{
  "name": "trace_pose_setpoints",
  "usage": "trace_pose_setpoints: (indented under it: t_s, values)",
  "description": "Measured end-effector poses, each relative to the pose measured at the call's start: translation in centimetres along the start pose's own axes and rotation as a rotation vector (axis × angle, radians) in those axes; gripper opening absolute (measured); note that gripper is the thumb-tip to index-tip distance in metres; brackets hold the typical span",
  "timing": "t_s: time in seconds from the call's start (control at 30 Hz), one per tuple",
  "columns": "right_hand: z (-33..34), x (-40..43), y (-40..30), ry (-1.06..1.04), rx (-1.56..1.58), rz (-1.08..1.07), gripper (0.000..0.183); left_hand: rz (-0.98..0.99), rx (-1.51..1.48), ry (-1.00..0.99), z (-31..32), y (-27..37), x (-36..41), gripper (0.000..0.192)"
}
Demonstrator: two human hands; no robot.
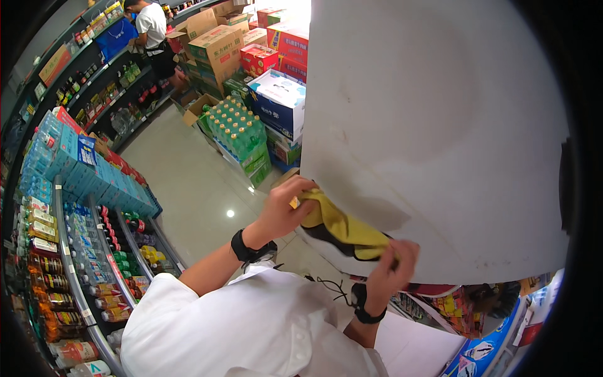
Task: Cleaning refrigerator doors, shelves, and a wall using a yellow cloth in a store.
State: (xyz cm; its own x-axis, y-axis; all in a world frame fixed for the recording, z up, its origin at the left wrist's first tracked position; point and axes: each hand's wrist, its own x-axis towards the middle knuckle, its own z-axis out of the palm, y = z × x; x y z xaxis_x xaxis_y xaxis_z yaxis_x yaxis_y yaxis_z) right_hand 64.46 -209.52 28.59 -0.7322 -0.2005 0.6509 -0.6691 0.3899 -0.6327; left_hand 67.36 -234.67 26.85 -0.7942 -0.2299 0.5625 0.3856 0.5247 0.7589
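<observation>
A yellow and black cloth (346, 226) is stretched between my two hands, slanting down to the right. My left hand (285, 207) grips its upper left end, fingers curled over the fabric. At the lower right end, my right hand (393, 266) pinches the cloth. Both wrists wear black bands. Just beyond the cloth is a large white panel (424, 141) with brown smudges and faint streaks. A shadow falls on it beside the cloth. Whether the cloth touches the panel I cannot tell.
Drink bottles (47, 226) fill sloped racks on the left, beside stacked blue cartons (89, 165). Green bottles in a shrink-wrapped pack (238, 127) and cardboard boxes (216, 47) stand across the tiled floor (188, 165). A person (153, 33) stands by the far shelves. Snack packets (454, 311) lie lower right.
</observation>
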Motion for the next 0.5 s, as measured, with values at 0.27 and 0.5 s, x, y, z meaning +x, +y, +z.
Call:
trace_pose_setpoints:
  t_s: [0.27, 0.5]
  values:
    - [-0.1, -0.9, -0.7, 0.613, -0.101, -0.213, 0.011, -0.005, 0.044, 0.004, 0.2, 0.0, 0.4, 0.026]
    - [-0.5, -1.2, -0.9, 0.467, -0.072, -0.093, 0.007, 0.042, 0.05, -0.205, 0.6, 1.1, 0.2, 0.027]
